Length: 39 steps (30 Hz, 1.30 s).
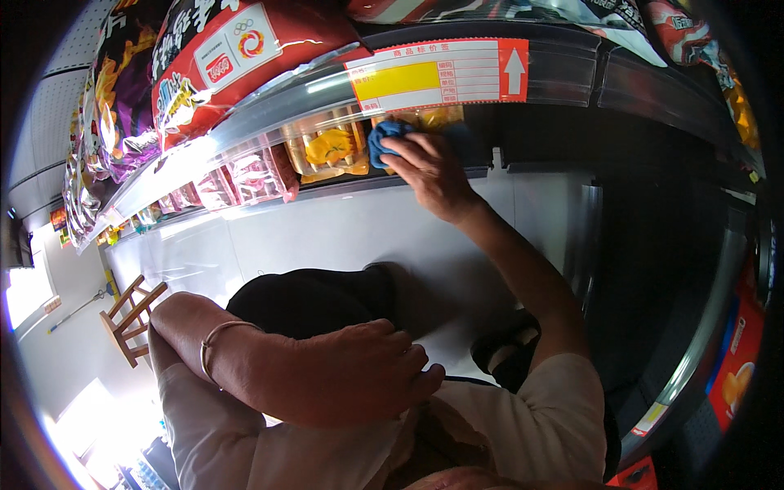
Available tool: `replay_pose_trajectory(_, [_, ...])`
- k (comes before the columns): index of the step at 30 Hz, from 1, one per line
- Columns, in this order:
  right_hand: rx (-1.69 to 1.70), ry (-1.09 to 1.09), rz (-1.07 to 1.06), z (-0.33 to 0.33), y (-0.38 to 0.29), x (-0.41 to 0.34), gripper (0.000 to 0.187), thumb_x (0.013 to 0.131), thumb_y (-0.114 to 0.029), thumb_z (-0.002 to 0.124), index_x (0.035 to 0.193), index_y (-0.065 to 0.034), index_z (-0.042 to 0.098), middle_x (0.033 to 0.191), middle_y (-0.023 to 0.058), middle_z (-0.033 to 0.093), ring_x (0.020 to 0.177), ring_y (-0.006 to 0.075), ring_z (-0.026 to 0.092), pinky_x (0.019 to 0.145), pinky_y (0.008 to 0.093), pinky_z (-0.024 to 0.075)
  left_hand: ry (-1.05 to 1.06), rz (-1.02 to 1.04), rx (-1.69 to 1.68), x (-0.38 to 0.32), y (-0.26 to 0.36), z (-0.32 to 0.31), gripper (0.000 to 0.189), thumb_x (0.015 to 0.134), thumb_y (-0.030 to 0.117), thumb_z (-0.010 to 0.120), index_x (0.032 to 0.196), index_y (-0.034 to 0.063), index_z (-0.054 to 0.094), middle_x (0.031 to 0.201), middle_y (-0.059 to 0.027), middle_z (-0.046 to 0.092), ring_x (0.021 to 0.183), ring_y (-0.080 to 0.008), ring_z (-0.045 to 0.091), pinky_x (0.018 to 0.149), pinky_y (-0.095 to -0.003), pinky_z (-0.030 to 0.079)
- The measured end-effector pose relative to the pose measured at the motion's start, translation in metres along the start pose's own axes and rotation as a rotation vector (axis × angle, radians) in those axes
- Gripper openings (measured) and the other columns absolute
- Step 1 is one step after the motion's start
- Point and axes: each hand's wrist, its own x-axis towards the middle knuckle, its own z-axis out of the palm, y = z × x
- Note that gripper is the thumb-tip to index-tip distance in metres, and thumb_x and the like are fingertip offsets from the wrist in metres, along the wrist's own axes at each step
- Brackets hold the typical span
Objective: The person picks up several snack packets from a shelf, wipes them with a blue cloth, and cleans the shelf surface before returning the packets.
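My right hand [438, 177] grips a bunched blue cloth [387, 142] at the front of a low shelf. The cloth is against a clear-and-yellow snack package [429, 117], partly hidden behind the price tag and my fingers. Just left of the cloth stands a clear pack with yellow print [327, 150]. Pink-wrapped snack packs [257, 174] continue the row leftwards. My left hand [361, 373], with a bracelet [207, 352] at its wrist, is bent across my chest. Its fingers are curled, and the palm side is hidden.
Above the hand runs a shelf edge with a clear strip and a red, white and yellow price tag [438, 73]. Large snack bags [220, 67] overhang it. A wooden stool [131, 318] stands at left on the pale floor. Dark shelving [667, 306] rises at right.
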Motion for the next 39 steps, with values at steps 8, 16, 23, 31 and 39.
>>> replay_pose_trajectory(8, [-0.102,0.059,0.256,-0.029,0.05,0.024,0.039,0.077,0.007,0.067,0.111,-0.0123,0.063,0.123,0.0054,0.06,0.117,0.0266,0.055,0.098,0.0437,0.0471,0.011,0.007,0.066,-0.002,0.004,0.002,0.042,0.091,0.023,0.057,0.127,-0.0002,0.054,0.104,-0.0113,0.061,0.085,-0.0196,0.06,0.074,-0.0303,0.046])
replay_pose_trajectory(16, [0.013,0.232,0.589,-0.044,0.065,0.026,0.036,0.086,-0.002,0.066,0.12,-0.0113,0.057,0.116,0.0153,0.061,0.108,0.0329,0.063,0.087,0.0422,0.0563,-0.066,-0.001,0.069,-0.002,0.008,0.002,0.045,0.093,0.025,0.056,0.13,-0.0009,0.053,0.111,-0.0137,0.062,0.091,-0.0215,0.061,0.079,-0.0313,0.046])
replay_pose_trajectory(23, [0.034,0.193,0.543,-0.008,0.105,0.021,0.072,0.082,-0.04,0.079,0.138,-0.012,0.043,0.113,0.019,0.061,0.101,0.0369,0.065,0.09,0.0494,0.0534,-0.033,-0.012,0.04,-0.005,0.009,0.002,0.044,0.095,0.025,0.055,0.131,-0.0011,0.052,0.113,-0.0144,0.061,0.091,-0.0208,0.06,0.079,-0.0306,0.046])
replay_pose_trajectory(31, [-0.095,0.221,0.574,-0.006,0.054,0.013,0.09,0.074,-0.05,0.083,0.134,0.0016,0.041,0.112,0.022,0.06,0.097,0.0364,0.064,0.077,0.0441,0.0554,-0.054,-0.016,0.017,-0.006,0.011,0.001,0.048,0.094,0.025,0.056,0.134,-0.0017,0.051,0.113,-0.0142,0.06,0.091,-0.0211,0.059,0.08,-0.0306,0.046])
replay_pose_trajectory(39, [0.054,0.301,0.742,-0.002,0.054,0.006,0.067,0.083,-0.043,0.077,0.125,0.0022,0.051,0.108,0.0215,0.063,0.1,0.0346,0.065,0.085,0.0428,0.0535,-0.075,-0.032,0.049,-0.004,0.019,-0.003,0.048,0.095,0.026,0.055,0.134,-0.0019,0.05,0.115,-0.015,0.06,0.093,-0.0221,0.06,0.082,-0.0333,0.047])
